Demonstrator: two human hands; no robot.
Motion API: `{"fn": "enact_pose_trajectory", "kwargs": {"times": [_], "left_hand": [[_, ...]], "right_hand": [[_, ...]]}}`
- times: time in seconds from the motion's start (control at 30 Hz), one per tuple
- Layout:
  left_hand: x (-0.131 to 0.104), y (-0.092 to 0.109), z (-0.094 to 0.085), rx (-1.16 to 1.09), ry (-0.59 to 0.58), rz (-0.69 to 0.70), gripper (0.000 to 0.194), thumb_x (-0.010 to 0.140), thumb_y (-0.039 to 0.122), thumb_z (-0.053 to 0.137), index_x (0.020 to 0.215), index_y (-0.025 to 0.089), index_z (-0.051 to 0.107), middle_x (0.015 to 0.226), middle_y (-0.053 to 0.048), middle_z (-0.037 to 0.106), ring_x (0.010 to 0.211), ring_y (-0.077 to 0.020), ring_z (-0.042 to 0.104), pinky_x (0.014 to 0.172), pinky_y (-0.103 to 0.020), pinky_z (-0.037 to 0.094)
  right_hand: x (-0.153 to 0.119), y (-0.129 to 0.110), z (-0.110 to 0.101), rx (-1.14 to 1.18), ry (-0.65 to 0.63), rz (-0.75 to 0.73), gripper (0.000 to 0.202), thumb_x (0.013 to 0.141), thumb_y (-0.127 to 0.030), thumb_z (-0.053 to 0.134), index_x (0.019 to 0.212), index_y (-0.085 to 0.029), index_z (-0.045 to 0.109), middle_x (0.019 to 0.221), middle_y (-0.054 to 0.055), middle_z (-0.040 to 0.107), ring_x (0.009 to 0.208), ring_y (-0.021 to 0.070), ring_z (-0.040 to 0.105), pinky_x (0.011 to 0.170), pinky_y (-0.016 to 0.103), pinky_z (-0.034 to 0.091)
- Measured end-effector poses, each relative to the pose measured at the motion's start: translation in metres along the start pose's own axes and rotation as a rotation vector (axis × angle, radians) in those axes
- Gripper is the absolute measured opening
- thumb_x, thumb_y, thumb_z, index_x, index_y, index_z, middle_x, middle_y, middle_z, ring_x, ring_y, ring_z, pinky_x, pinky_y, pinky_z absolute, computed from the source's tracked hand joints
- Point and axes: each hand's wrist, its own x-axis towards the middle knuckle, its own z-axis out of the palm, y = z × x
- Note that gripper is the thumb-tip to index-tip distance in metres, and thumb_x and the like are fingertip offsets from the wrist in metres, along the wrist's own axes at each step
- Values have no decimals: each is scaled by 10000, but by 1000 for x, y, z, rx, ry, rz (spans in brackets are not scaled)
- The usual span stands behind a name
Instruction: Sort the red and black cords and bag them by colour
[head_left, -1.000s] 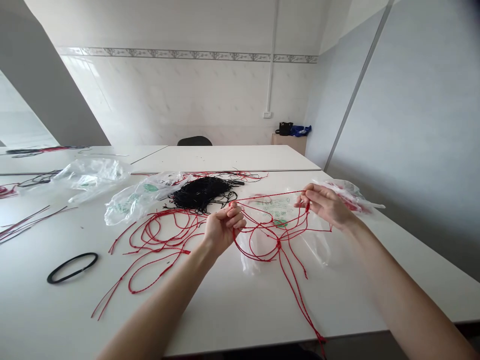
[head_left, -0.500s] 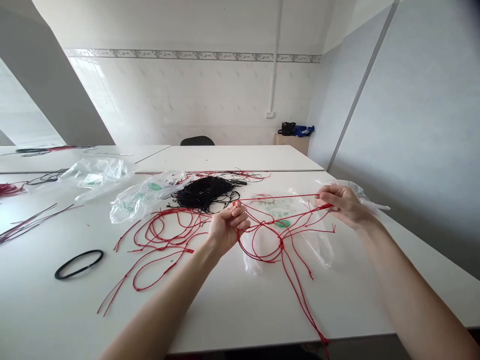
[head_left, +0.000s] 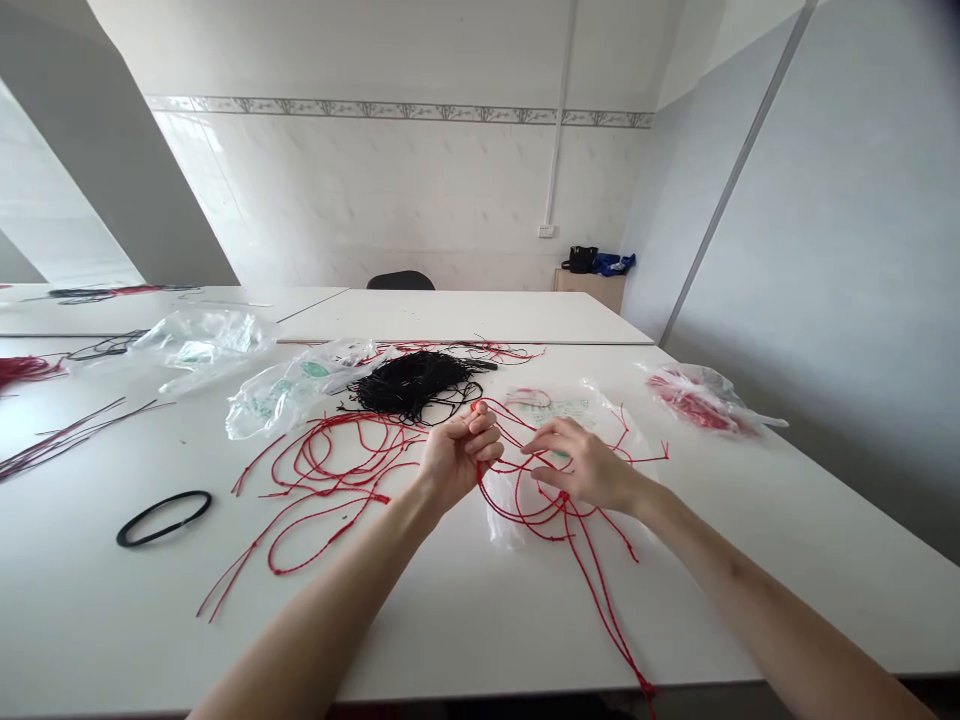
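Observation:
My left hand is closed round a red cord, pinching it between thumb and fingers above the table. From that fist several red loops hang down to the right. My right hand hovers just right of it, fingers apart and pointing left, among the loops; no cord is plainly gripped in it. Below lies a knotted bundle of red cords, with ends trailing over the table's front edge. More looped red cords lie left of my left hand.
A heap of black cord lies behind my left hand. Clear plastic bags rest at the back left, and a bag of red cord at the right. A black ring-shaped band and dark red strands lie on the left.
My right hand has let go of the stretched red cord at the right and moved left, close to my left hand. The left hand keeps its grip. The view has shifted slightly.

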Motion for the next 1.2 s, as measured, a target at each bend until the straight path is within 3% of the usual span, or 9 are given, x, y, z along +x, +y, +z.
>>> {"fn": "enact_pose_trajectory", "kwargs": {"times": [0.1,0.27,0.43,0.57,0.7,0.83,0.93,1.0,1.2], "left_hand": [[1,1,-1,2,10,-2,178,700,-34,370,764,109,456,603,45,305,438,-28,232,419,-168,239],[3,1,-4,8,29,7,179,694,-34,376,764,106,462,603,42,306,438,-29,236,418,-168,242],[2,1,-4,-5,18,11,181,692,-33,383,770,105,470,610,39,318,444,-31,247,432,-172,261],[2,0,-5,-10,19,6,184,689,-35,383,770,105,472,612,39,317,447,-31,247,431,-170,256],[2,1,-6,1,11,-6,197,684,-34,381,782,105,481,610,40,312,449,-33,249,438,-174,263],[2,2,-7,1,20,-4,194,680,-35,389,776,104,484,607,40,318,445,-31,249,428,-172,260],[2,0,-7,5,18,-24,187,683,-29,393,781,100,488,604,41,323,440,-30,248,422,-172,264],[3,-1,-7,10,13,-43,193,679,-26,395,789,100,492,604,40,327,437,-31,253,423,-173,273],[3,-1,-9,21,14,-23,188,677,-23,403,777,105,495,605,37,339,441,-31,268,429,-175,288]], "right_hand": [[0,2,3,59,25,7,116,790,-298,564,836,-224,640,946,38,587,962,180,528,861,332,422],[-4,17,-26,380,247,188,225,813,-370,530,733,-173,604,793,37,617,803,162,577,753,301,444],[-6,27,-42,568,496,230,357,796,-396,550,538,-167,461,506,-21,432,504,98,444,495,238,345],[-7,32,-48,575,542,165,295,772,-351,580,554,-160,529,549,-5,455,523,97,399,516,253,332],[-12,30,-58,667,446,42,316,796,-330,494,528,-166,532,539,8,441,555,123,412,546,281,352],[-16,22,-65,428,356,52,62,715,-246,567,726,-185,571,672,7,471,645,131,433,589,269,370],[-14,21,-61,225,468,88,37,704,-202,574,725,-192,545,700,8,477,664,132,444,611,265,390],[-12,24,-56,142,539,104,72,713,-223,577,698,-195,512,712,9,477,676,136,457,637,273,410],[-8,33,-48,70,521,146,287,692,-396,652,684,-199,444,737,9,474,720,146,489,760,330,460]]}}
